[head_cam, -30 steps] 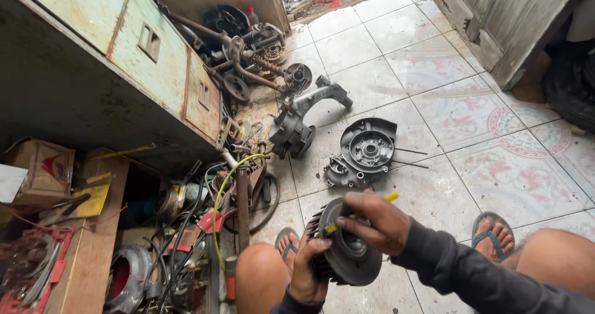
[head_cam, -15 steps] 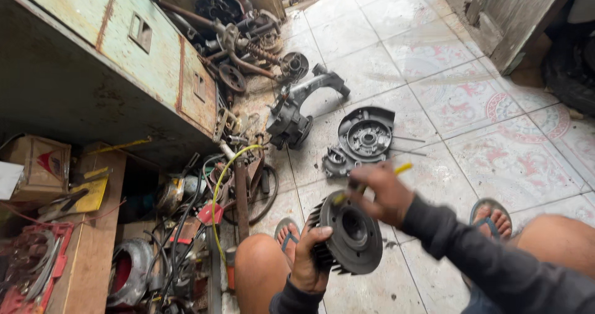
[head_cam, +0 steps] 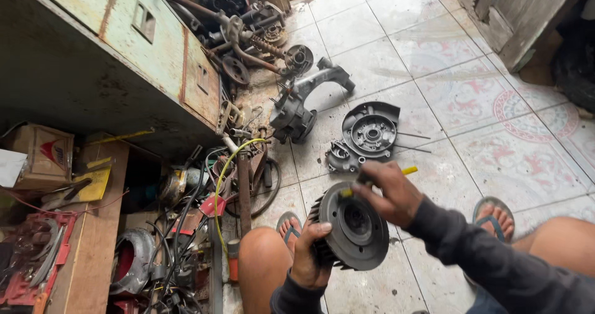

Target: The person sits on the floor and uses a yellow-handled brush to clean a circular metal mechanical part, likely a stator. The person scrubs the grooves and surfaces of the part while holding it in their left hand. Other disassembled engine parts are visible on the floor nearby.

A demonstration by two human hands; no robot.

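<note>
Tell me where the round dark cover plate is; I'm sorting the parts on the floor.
In the head view, the round cover plate lies on the tiled floor, up from the right hand, right of the dark curved housing.

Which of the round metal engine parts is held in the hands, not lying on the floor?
The dark finned wheel: the left hand grips its edge. The round cover plate lies on the tiles.

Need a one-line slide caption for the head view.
Left hand grips a black finned wheel while right hand works a yellow-handled tool against it.
</note>
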